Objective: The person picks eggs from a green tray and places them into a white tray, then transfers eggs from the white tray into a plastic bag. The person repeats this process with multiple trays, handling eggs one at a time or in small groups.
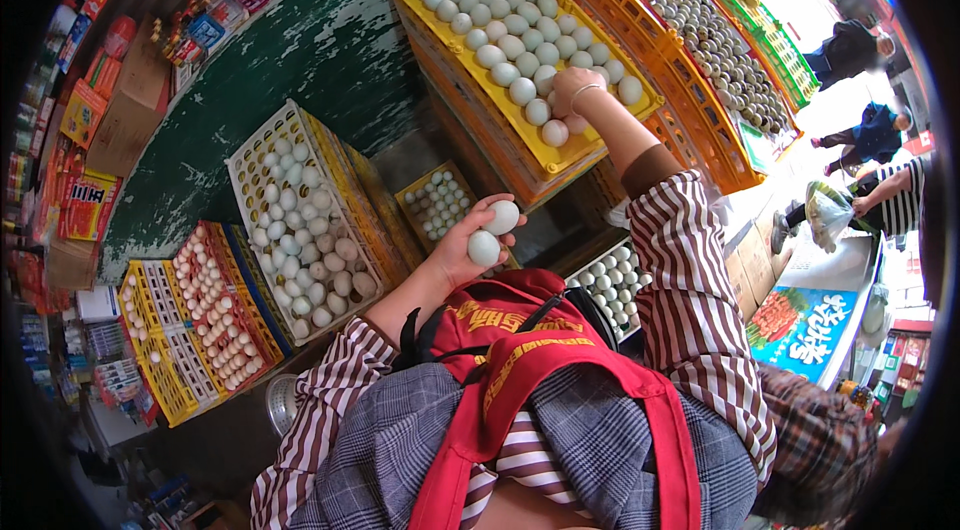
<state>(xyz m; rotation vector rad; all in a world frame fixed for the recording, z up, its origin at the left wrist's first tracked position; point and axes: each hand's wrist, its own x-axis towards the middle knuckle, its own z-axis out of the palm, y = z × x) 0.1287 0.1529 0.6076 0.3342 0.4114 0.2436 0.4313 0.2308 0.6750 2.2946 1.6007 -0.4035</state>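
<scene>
Two pale bluish eggs point(493, 232) rest in my left hand point(455, 248), held in front of my red apron point(517, 335) with the fingers curled around them. Ahead and to the right, my right hand point(574, 88) reaches down among the pale eggs point(516, 25) on a yellow plastic tray point(585, 149). A thin bracelet circles that wrist. Its fingertips are hidden by the hand, so I cannot tell whether they grip an egg. Eggs stand in rows around the hand, and the tray tops a stack of crates.
Left are a white crate of eggs point(304, 245) and trays of brownish eggs point(217, 312). Farther right, an orange crate point(675, 72) bears small dark-speckled eggs. Low between the stacks sits another egg tray point(439, 203). Someone in plaid sleeves point(814, 440) is close at my right.
</scene>
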